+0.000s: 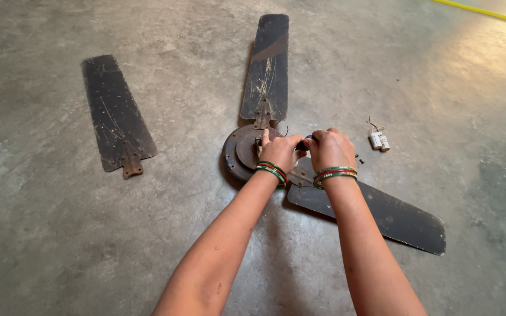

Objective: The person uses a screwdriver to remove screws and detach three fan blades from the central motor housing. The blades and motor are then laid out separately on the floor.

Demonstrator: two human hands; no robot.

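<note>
From the head view, the left hand (280,151) rests on the round, rusty metal fan motor (244,153), its fingers curled on the hub, while the right hand (330,147) has its fingers pinched around a small dark-blue tool handle (307,140) just beside them. Flat, scratched dark blades stay bolted beyond (267,67) and below (382,213) the fingers; a loose blade (115,114) lies well left on the smooth grey concrete floor (60,246), and a small white capacitor (379,141) sits near, to the right.

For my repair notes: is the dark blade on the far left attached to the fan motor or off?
Off. The detached dark blade lies alone on the concrete floor, apart from the rusty round motor.
</note>
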